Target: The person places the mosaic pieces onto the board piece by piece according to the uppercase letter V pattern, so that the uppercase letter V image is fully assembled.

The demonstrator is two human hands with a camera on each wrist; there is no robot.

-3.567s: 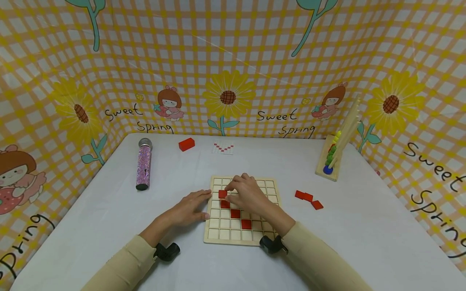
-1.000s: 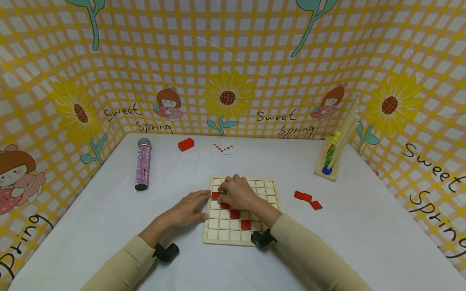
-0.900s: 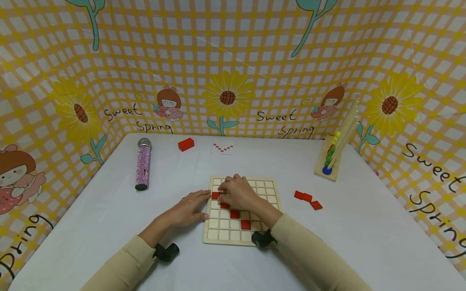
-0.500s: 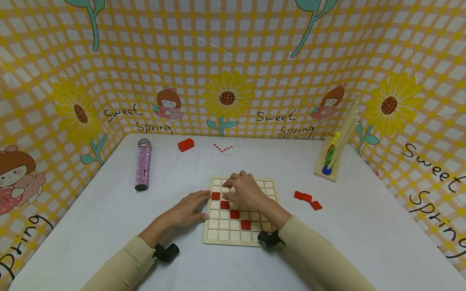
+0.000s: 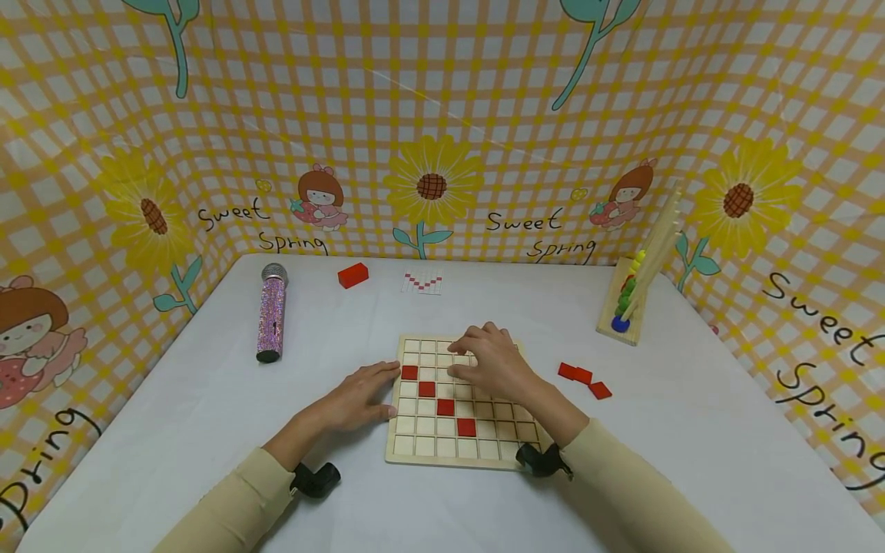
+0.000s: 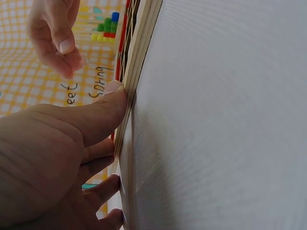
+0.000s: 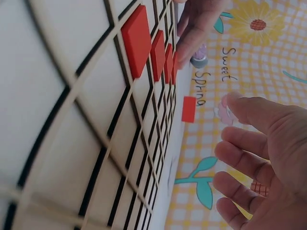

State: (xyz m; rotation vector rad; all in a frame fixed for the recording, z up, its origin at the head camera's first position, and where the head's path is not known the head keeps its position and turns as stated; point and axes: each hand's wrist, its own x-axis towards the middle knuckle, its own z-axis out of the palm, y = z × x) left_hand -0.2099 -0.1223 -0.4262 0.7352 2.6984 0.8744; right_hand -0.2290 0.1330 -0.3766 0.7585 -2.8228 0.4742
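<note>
A wooden grid board lies on the table with several red square tiles set in its cells along a diagonal. The left hand rests against the board's left edge. In the left wrist view its thumb touches that edge. Above the upper right part of the board hovers the right hand, thumb and fingers apart with nothing between them. The right wrist view shows the same right hand with loosely bent fingers, away from the tiles.
Several loose red tiles lie right of the board. Behind it are a small pattern card and a red block. A glittery microphone lies at left; a wooden bead stand stands at back right.
A red tile has shifted one cell left, to the board's left column. The right hand has let it go and moved right and up from it. The left hand has stayed put.
</note>
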